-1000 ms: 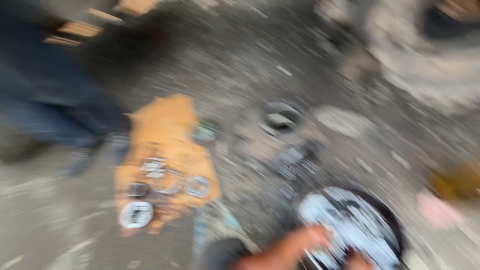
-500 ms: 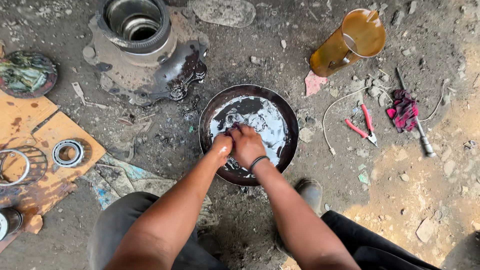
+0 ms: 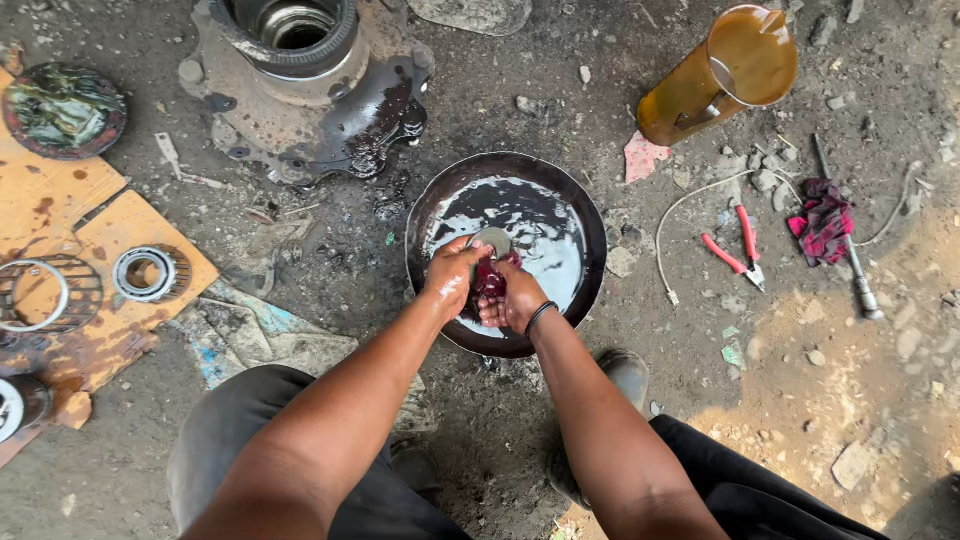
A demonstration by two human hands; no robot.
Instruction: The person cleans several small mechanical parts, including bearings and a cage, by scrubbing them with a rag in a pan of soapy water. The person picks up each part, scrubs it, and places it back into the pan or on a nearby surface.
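Over the round black pan (image 3: 440,215) on the ground, both hands met, low above the dark, shiny liquid inside it. The left hand (image 3: 450,282) was closed around a metal ring (image 3: 492,241), pinching it at the edge so the ring stood up out of the wet. The right hand (image 3: 512,298) was shut tight on a dark red rag (image 3: 489,280) and pressed it against the ring, maybe so the dirty drips fell back into the pan. A black band sat on the right wrist. The person squatted with knees wide, so the pan sat right between the feet. Beside the pan, to the left, a big greasy wheel hub (image 3: 305,85) lay flat on the dirt. Further left, flat cardboard (image 3: 60,205) held a round bearing (image 3: 145,273) and a thin ring (image 3: 30,295), perhaps to keep them off the grit. On the right lay red-handled pliers (image 3: 735,250), another red rag (image 3: 822,220), and a brown plastic jug (image 3: 715,70) tipped on its side. The ground was bare grey dirt with small stones, oily stains and scraps, and it turned sandy and brighter on the right.
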